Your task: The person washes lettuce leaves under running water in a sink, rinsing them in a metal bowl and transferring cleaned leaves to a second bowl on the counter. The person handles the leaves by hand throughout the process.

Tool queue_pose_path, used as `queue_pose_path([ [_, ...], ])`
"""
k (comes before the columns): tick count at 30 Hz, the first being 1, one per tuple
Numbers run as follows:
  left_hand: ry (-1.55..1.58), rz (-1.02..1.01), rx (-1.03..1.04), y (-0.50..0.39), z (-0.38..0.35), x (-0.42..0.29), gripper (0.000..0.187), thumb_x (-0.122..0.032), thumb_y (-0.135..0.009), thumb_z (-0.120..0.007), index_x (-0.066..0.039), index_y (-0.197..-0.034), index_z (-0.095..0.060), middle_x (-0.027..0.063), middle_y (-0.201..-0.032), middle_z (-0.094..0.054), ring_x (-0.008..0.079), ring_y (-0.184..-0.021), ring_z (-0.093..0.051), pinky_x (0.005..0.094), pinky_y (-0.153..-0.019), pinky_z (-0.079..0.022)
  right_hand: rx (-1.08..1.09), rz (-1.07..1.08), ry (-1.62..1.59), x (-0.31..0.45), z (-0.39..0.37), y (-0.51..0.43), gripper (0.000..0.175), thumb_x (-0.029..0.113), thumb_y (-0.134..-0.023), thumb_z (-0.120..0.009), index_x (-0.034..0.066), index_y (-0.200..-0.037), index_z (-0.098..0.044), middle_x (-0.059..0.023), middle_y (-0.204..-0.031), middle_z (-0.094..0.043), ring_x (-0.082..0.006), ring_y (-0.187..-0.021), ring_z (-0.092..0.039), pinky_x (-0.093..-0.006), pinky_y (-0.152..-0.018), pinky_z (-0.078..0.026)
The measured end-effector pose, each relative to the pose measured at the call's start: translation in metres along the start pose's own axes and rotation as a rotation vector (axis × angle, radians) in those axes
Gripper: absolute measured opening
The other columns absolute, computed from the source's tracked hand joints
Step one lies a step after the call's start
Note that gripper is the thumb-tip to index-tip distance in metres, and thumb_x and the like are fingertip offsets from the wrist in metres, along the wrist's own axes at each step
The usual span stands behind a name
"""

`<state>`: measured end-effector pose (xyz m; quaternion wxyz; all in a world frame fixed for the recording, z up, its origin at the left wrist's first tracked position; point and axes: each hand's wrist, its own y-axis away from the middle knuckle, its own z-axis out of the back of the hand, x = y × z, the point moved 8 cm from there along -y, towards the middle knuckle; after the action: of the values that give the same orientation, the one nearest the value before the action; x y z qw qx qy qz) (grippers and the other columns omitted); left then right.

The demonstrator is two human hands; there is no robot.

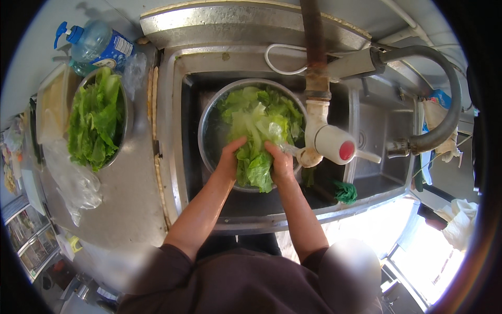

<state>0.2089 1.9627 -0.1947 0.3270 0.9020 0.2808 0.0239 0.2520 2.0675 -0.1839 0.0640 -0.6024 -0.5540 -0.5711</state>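
Both hands are over the near side of a round metal basin (204,121) standing in the sink. My left hand (230,157) and my right hand (280,159) grip a bunch of green leaf lettuce (255,167) from either side, thumbs on top. My fingers are hidden beneath the leaves. More lettuce leaves (245,104) lie in water in the basin, paler toward the middle. A stream of water (289,148) runs from the white tap (310,157) beside my right hand into the basin.
Left on the steel counter (133,188), a metal bowl (127,117) holds lettuce beside a clear plastic bag (78,184) and a blue pump bottle (98,43). A green scrubber (345,192) lies in the sink's front right corner. A tap lever (368,157) and curved pipe (451,98) overhang the right basin.
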Motion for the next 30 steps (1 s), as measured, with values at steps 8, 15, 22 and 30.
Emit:
queue_pose_path([
  [8, -0.054, 0.212, 0.024, 0.009, -0.009, 0.013, 0.036, -0.020, -0.084, -0.057, -0.001, -0.113, -0.054, 0.0123, -0.103, -0.062, 0.0221, -0.091, -0.062, 0.0335, -0.081, -0.050, 0.104, 0.454, 1.137, 0.053, -0.042, 0.012, 0.058, 0.032, -0.087, -0.045, 0.0042, -0.136, -0.032, -0.0187, -0.143, -0.023, -0.0363, -0.131, -0.021, -0.0491, -0.106, -0.015],
  [15, -0.226, 0.202, -0.034, 0.005, -0.007, 0.012, 0.030, -0.016, -0.081, -0.064, -0.001, -0.107, -0.059, 0.0073, -0.095, -0.064, 0.0178, -0.085, -0.063, 0.0307, -0.078, -0.051, 0.137, 0.508, 1.171, 0.058, -0.030, 0.013, 0.070, 0.035, -0.085, -0.051, 0.0030, -0.141, -0.024, -0.0181, -0.145, -0.021, -0.0362, -0.133, -0.020, -0.0460, -0.108, -0.017],
  [22, -0.851, 0.131, 0.036, -0.004, -0.011, -0.007, 0.040, -0.008, -0.071, -0.071, -0.002, -0.108, -0.058, 0.0060, -0.096, -0.062, 0.0153, -0.087, -0.058, 0.0276, -0.078, -0.046, 0.478, 0.530, 0.828, 0.117, -0.051, -0.002, 0.016, 0.005, -0.078, -0.063, 0.0034, -0.094, -0.064, -0.0093, -0.091, -0.061, -0.0202, -0.080, -0.061, -0.0315, -0.066, -0.050],
  [30, -1.156, 0.121, 0.257, 0.008, -0.027, -0.024, 0.048, -0.007, -0.066, -0.072, -0.001, -0.111, -0.056, 0.0072, -0.099, -0.062, 0.0169, -0.092, -0.056, 0.0287, -0.083, -0.044, 0.778, 0.164, 0.774, 0.091, -0.054, -0.013, 0.012, 0.009, -0.076, -0.067, 0.0030, -0.083, -0.060, -0.0049, -0.071, -0.060, -0.0124, -0.062, -0.059, -0.0264, -0.057, -0.048],
])
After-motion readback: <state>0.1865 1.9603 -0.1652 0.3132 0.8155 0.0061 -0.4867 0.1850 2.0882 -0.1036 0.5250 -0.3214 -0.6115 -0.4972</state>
